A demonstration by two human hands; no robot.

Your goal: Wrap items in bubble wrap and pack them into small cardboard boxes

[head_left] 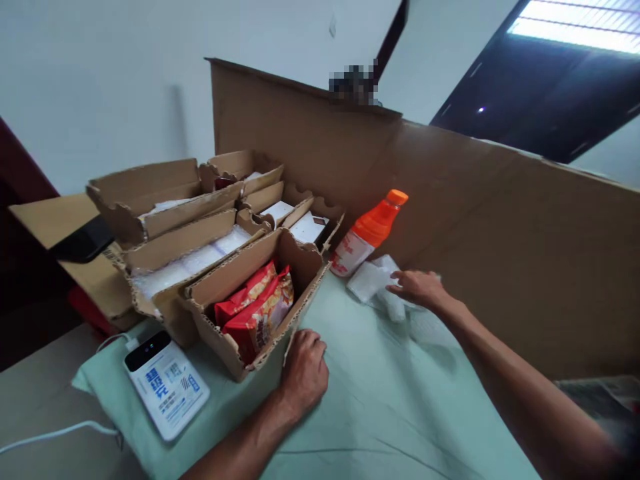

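My right hand (420,288) is at the white, see-through wrapping (373,281), with finger and thumb closed on its right edge. That wrapping looks like bubble wrap and lies crumpled on the green cloth. My left hand (305,370) rests with curled fingers on the cloth, close beside the front cardboard tray (215,333). Its fingertips are hidden, so I cannot see what they hold, if anything. Two red snack packets (265,310) stand inside that tray. An orange-capped bottle (367,233) with orange contents leans by the wrapping.
Several more cardboard trays (175,230) stand behind, holding bubble-wrapped items (195,263) and white boxes (309,227). A white power bank (167,387) with a cable lies at front left. A dark phone (85,241) rests at far left. A tall cardboard panel (465,220) borders the back and right.
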